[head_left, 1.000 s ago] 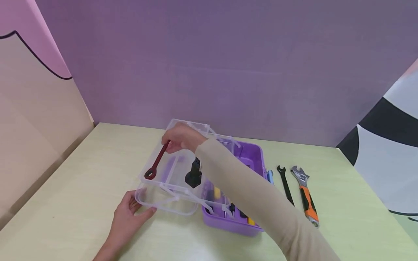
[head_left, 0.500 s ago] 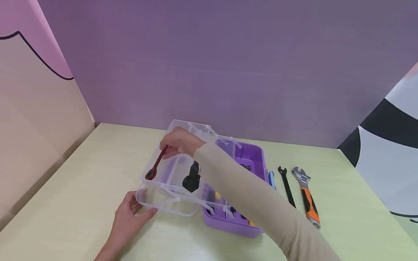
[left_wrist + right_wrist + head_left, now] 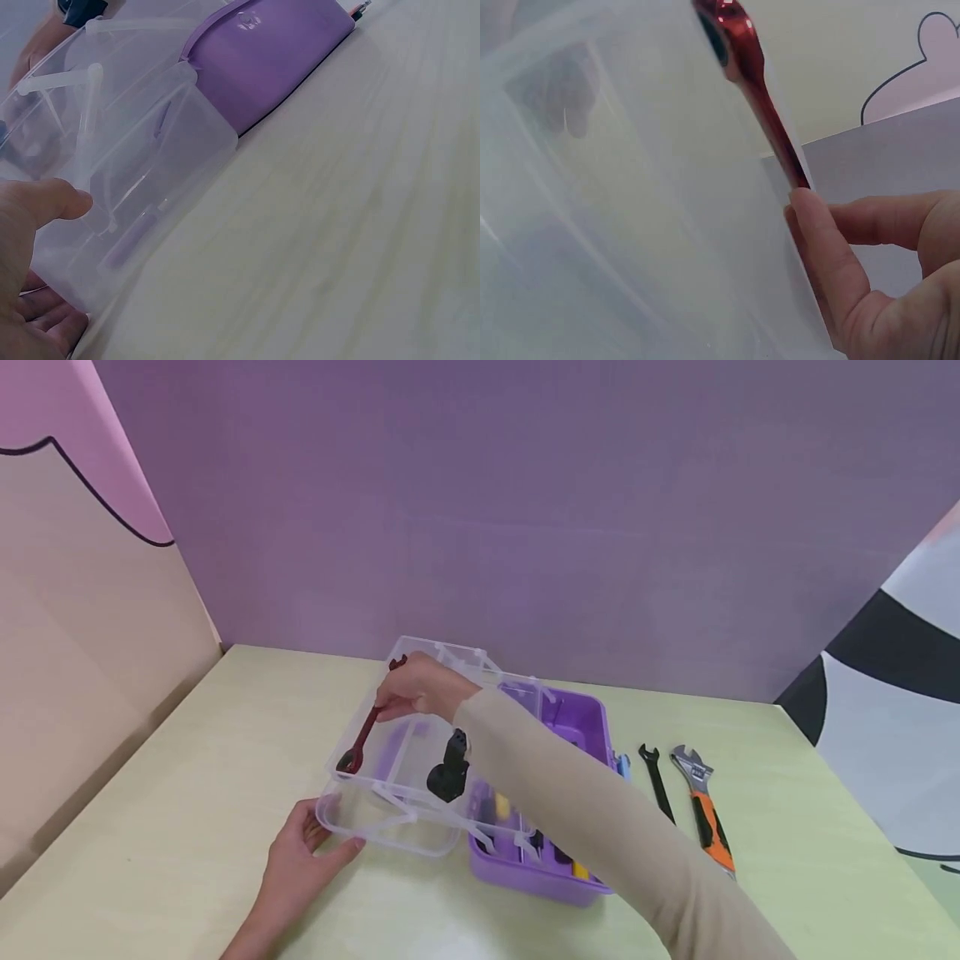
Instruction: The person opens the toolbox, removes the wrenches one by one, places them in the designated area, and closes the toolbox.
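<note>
My right hand pinches a red combination wrench at its shank, over the left compartment of the upper clear plastic tray. The ring end points toward me; the open end shows beyond the fingers. In the right wrist view, the wrench runs along the tray's side wall. Whether it touches the tray floor I cannot tell. My left hand grips the left corner of the lower clear tray, thumb in front and fingers behind. In the left wrist view, its thumb lies against the clear plastic.
The trays fold out leftward from a purple toolbox holding yellow and black things partly hidden by my right sleeve. Right of it lie a black open-end wrench, an orange-handled adjustable wrench and a blue tool.
The red wrench has come lower into the tray and shifted slightly, and its open end now shows past my right hand. My left hand stays at the tray corner.
</note>
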{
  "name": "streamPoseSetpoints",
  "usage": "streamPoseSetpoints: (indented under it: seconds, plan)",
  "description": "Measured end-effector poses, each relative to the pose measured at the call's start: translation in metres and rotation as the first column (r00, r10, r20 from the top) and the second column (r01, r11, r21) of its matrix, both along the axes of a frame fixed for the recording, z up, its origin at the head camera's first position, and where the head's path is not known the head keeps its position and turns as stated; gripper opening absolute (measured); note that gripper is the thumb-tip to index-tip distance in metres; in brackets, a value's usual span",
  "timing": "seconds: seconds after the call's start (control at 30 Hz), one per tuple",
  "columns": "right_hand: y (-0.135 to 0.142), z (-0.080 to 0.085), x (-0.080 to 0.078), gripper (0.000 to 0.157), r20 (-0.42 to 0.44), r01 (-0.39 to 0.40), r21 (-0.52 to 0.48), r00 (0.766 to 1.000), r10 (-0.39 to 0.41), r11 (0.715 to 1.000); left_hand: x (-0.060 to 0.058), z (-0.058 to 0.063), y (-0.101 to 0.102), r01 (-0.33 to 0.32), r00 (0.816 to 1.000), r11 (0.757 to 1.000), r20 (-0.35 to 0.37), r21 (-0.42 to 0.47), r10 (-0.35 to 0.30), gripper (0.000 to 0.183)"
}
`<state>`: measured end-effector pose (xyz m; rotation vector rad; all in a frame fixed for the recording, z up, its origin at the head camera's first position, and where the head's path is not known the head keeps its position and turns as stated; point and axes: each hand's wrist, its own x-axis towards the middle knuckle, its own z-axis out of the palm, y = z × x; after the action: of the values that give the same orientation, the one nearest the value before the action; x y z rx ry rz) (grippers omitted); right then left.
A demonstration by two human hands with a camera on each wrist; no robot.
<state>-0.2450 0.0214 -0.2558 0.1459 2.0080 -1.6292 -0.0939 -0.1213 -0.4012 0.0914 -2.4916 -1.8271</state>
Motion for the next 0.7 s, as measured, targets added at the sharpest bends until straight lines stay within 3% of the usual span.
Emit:
streamPoseSetpoints:
  seconds: [0.17,0.7]
  plan:
    - [0.003,0.004,0.0,0.009,-0.005,0.007,-0.027,1.0,-0.007,1.0,0.0,-0.001,-0.001,0.007,1.0,1.0,-0.017,-0.016,-0.007,0.055]
    - [0.037,0.015,-0.001,0.009,-0.023,-0.012,-0.07,1.0,0.011,0.997,-0.004,-0.003,-0.01,0.017,0.999,0.999,0.027,-0.027,-0.017,0.06]
